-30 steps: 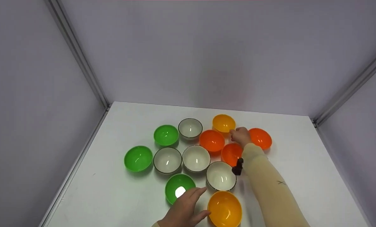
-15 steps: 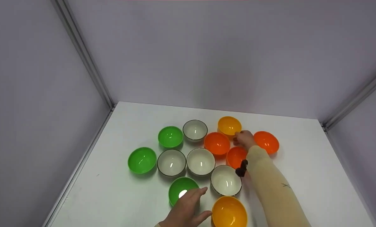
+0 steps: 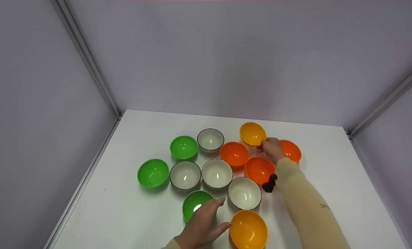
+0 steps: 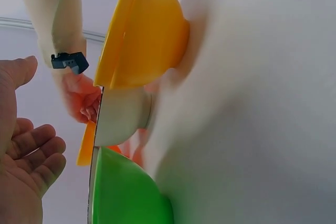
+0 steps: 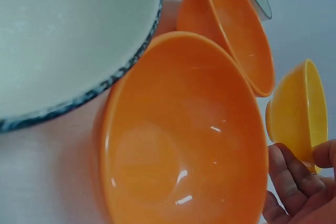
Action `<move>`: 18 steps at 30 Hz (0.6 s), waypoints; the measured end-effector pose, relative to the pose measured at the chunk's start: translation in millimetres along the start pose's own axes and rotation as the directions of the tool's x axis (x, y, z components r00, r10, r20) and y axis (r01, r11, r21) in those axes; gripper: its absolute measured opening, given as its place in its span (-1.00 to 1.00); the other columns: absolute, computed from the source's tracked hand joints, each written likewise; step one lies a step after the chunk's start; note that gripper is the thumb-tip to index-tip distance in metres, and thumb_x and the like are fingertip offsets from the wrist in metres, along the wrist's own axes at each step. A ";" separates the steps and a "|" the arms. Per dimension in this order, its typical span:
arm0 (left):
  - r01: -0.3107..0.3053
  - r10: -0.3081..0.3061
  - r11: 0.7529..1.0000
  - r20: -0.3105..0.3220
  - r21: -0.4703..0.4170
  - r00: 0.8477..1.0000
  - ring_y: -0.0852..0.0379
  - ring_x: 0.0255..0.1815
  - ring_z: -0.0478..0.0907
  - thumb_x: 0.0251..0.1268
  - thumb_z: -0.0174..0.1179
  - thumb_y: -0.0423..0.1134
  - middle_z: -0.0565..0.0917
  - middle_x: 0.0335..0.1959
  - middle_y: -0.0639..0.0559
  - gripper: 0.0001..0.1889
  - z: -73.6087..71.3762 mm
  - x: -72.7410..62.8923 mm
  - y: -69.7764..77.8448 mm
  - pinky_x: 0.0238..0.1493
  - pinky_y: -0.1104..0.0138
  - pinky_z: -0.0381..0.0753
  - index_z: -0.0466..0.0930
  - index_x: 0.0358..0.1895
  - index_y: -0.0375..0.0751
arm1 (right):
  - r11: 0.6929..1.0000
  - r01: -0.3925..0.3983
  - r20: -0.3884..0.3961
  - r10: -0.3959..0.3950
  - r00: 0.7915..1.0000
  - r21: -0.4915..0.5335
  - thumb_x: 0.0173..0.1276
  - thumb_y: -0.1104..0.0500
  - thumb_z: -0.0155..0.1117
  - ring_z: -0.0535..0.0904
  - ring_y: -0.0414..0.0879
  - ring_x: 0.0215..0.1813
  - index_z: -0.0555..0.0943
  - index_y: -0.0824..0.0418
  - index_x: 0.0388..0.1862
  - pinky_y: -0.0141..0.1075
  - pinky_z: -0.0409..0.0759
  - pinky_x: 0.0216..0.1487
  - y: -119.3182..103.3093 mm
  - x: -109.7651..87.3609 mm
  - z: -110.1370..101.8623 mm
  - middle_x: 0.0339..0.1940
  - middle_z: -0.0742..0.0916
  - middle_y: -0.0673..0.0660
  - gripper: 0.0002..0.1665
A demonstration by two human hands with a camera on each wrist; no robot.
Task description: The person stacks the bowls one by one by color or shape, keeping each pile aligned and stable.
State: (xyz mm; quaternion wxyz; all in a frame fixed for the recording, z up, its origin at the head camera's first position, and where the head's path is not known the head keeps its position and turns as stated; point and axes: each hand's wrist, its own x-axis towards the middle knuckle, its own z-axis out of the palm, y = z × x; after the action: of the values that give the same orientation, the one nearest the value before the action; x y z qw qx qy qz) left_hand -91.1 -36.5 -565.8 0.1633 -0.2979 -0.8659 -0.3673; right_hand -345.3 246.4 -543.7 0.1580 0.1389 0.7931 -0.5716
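Observation:
At the back right, my right hand (image 3: 272, 148) pinches the near rim of a small yellow bowl (image 3: 252, 133). The right wrist view shows the thumb at this bowl's (image 5: 291, 111) rim and the fingers against its outside; it is held up, tilted. My left hand (image 3: 199, 223) is open at the front, fingers apart and holding nothing. It overlaps a green bowl (image 3: 196, 202), and its thumb tip is right at the rim of the front yellow bowl (image 3: 248, 230). In the left wrist view that front bowl (image 4: 152, 30) shows a double rim, like two nested bowls.
Orange bowls (image 3: 234, 154) (image 3: 259, 170) sit beneath and beside my right arm, with another orange bowl (image 3: 291, 151) behind the hand. Several white bowls (image 3: 217, 173) with dark rims fill the middle. Two green bowls (image 3: 153, 173) (image 3: 184, 147) stand on the left. Walls enclose the white table (image 3: 105, 207).
My right hand has moved a little right and up, carrying the small yellow bowl away from the orange bowl beside it. More of the orange bowl under the wrist shows. My left hand has hardly moved.

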 end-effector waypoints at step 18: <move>0.075 -0.076 0.995 -0.026 -0.063 0.997 0.17 0.12 0.50 0.19 0.32 0.04 0.55 0.12 0.07 -0.29 -6.0 45.1 -10.8 0.16 0.27 0.51 0.30 0.35 -0.17 | 0.961 0.211 0.041 -0.207 0.977 -0.180 0.44 0.17 -0.15 0.57 0.08 -0.18 0.54 0.34 0.05 -0.38 0.58 -0.23 -33.0 -14.0 -19.5 -0.21 0.63 0.20 -0.60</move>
State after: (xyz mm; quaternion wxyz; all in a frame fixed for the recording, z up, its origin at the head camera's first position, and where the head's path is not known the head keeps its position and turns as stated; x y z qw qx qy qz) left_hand -132.3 -29.1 -544.8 0.1521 -0.2646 -0.8622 -0.4042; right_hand -347.5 254.1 -503.7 0.1173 0.0332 0.8507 -0.5113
